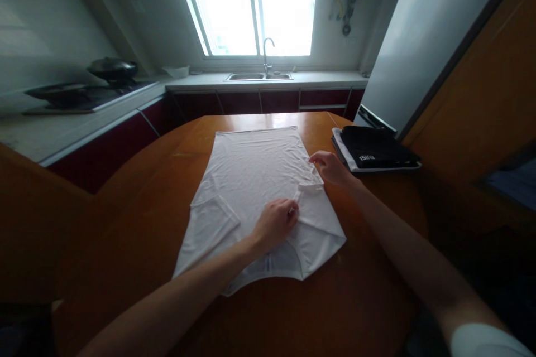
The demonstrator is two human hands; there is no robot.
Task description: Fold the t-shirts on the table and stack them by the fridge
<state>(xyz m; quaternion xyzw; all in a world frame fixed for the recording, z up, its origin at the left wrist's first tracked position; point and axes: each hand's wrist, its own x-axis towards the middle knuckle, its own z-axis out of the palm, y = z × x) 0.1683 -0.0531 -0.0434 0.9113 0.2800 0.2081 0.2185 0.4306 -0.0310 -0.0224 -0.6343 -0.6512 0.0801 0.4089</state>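
A white shirt (pixel 259 162) lies spread on the wooden table (pixel 167 178), its neck opening toward me and both sleeves folded inward over the body. My left hand (pixel 278 222) is closed on the shirt near the edge of the right-hand sleeve, fingers curled with the fabric at their tips. My right hand (pixel 329 166) is at the shirt's right side edge, above the folded sleeve, its thumb and fingers pinched together on the cloth there. Small wrinkles run across the fabric between the two hands.
Folded black and white clothes (pixel 377 148) lie stacked at the table's right. Beyond the table are a counter with a sink (pixel 259 76), a stove with a pot (pixel 113 68) at the left, and a tall pale refrigerator (pixel 402 50) at the right.
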